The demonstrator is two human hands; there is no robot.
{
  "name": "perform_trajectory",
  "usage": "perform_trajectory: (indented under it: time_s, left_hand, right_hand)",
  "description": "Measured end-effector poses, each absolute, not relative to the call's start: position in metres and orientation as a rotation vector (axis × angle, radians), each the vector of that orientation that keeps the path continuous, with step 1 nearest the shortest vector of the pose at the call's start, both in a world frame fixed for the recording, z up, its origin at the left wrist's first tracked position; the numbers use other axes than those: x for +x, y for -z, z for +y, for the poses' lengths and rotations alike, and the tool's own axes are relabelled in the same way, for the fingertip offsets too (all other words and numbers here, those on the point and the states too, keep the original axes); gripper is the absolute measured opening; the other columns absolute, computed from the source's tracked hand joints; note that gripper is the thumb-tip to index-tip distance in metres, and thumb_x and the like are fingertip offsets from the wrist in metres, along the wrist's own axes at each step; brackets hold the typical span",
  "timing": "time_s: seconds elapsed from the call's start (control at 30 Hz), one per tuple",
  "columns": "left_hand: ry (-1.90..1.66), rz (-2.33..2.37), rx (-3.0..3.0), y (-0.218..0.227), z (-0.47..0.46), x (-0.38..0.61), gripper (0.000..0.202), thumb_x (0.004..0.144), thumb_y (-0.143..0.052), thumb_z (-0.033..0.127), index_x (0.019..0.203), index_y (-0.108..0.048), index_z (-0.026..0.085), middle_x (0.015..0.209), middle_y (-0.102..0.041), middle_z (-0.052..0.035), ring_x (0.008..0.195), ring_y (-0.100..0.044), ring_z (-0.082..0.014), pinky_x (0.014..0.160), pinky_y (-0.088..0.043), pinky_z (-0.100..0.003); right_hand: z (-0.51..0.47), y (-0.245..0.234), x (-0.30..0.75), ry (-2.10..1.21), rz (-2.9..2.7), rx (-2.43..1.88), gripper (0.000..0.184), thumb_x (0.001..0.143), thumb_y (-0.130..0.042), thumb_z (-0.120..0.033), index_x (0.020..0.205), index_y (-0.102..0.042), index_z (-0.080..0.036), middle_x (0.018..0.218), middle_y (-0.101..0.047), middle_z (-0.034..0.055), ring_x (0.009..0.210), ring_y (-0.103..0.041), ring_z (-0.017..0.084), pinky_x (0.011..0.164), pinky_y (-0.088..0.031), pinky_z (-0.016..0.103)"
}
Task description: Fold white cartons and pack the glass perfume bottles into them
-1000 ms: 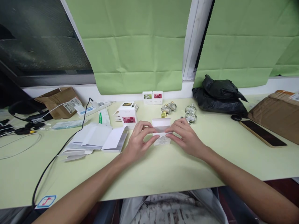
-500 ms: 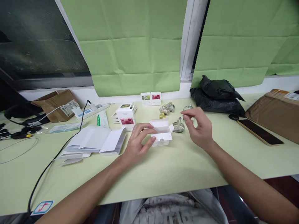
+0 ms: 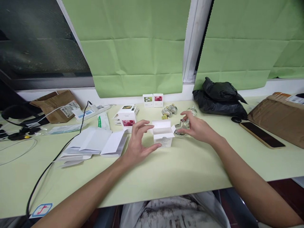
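Observation:
A small white cardboard box stands on the table with its top flaps up and its inside showing bare. My left hand is beside its left side, fingers spread, the thumb tip at the lower front face; firm contact is hard to make out. Just right of the box is a small glass perfume bottle with a silvery neck. My right hand has thumb and index finger around this bottle, partly hiding it. Behind them lie more glass bottles, a gold cap and another bottle.
Folded white cartons lie at left, near a flower-printed box. Two small boxes stand by the wall. At right are black plastic bags, a phone and a brown parcel. A black cable crosses the left side.
My right hand has moved left and down from above the table onto the perfume bottle. My left fingers have lifted from the box's opening and spread at its left side.

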State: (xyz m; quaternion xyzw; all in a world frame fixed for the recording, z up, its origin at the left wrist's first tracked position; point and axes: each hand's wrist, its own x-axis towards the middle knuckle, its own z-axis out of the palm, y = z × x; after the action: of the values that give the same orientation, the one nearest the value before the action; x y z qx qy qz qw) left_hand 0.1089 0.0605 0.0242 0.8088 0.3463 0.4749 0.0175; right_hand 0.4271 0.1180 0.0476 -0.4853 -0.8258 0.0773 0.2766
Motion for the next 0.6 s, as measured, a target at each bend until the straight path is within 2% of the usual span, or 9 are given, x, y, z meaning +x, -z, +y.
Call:
perform_trajectory:
  time_s: [0.1, 0.17, 0.23, 0.43, 0.5, 0.6]
  left_hand:
    - [-1.531, 1.026, 2.396, -0.02, 0.064, 0.108, 0.061, 0.095, -0.074, 0.046, 0.146, -0.045, 0.028, 0.146, -0.046, -0.0155, 0.131, -0.051, -0.0305, 0.095, -0.057, -0.045]
    - [-1.53, 0.994, 2.294, -0.016, 0.066, 0.107, 0.052, 0.103, -0.06, 0.047, 0.148, -0.042, 0.027, 0.147, -0.046, -0.0157, 0.122, -0.055, -0.0265, 0.095, -0.056, -0.044]
    - [-1.488, 0.979, 2.214, -0.012, 0.068, 0.106, 0.05, 0.106, -0.055, 0.047, 0.149, -0.039, 0.027, 0.146, -0.047, -0.0152, 0.116, -0.057, -0.0239, 0.097, -0.054, -0.044]
    - [-1.169, 1.078, 2.109, -0.009, 0.065, 0.11, 0.08, 0.091, -0.079, 0.045, 0.154, -0.03, 0.031, 0.149, -0.047, -0.0128, 0.114, -0.059, -0.0228, 0.09, -0.056, -0.037]
    - [-1.096, 1.157, 2.079, -0.011, 0.063, 0.112, 0.079, 0.091, -0.08, 0.044, 0.153, -0.032, 0.032, 0.149, -0.049, -0.012, 0.109, -0.061, -0.0212, 0.087, -0.056, -0.035]
    - [-1.055, 1.219, 2.036, -0.014, 0.062, 0.115, 0.067, 0.093, -0.078, 0.044, 0.146, -0.04, 0.029, 0.138, -0.059, -0.0096, 0.104, -0.063, -0.0204, 0.085, -0.055, -0.034]
  right_hand:
    - [0.12, -0.047, 0.431, -0.249, -2.312, -1.32, 0.056, 0.092, -0.072, -0.058, 0.133, -0.05, -0.026, 0.116, -0.072, 0.0095, 0.083, -0.069, 0.026, 0.069, -0.048, 0.034]
    - [0.121, -0.047, 0.431, -0.286, -2.327, -1.329, 0.047, 0.095, -0.068, -0.054, 0.129, -0.051, -0.026, 0.108, -0.073, 0.0077, 0.08, -0.067, 0.025, 0.066, -0.046, 0.032]
    - [0.122, -0.047, 0.432, -0.317, -2.33, -1.327, 0.04, 0.098, -0.064, -0.051, 0.127, -0.052, -0.026, 0.101, -0.072, 0.0058, 0.077, -0.066, 0.024, 0.064, -0.044, 0.031]
    - [0.124, -0.046, 0.432, -0.308, -2.3, -1.275, 0.028, 0.103, -0.057, -0.045, 0.123, -0.055, -0.026, 0.097, -0.072, 0.0044, 0.073, -0.064, 0.022, 0.067, -0.045, 0.033]
    - [0.125, -0.045, 0.432, -0.307, -2.294, -1.254, 0.025, 0.104, -0.056, -0.045, 0.12, -0.057, -0.026, 0.097, -0.071, 0.0042, 0.074, -0.064, 0.022, 0.068, -0.046, 0.034]
    - [0.127, -0.043, 0.433, -0.297, -2.303, -1.248, 0.021, 0.105, -0.055, -0.044, 0.114, -0.059, -0.025, 0.094, -0.069, 0.0034, 0.078, -0.064, 0.022, 0.07, -0.046, 0.034]
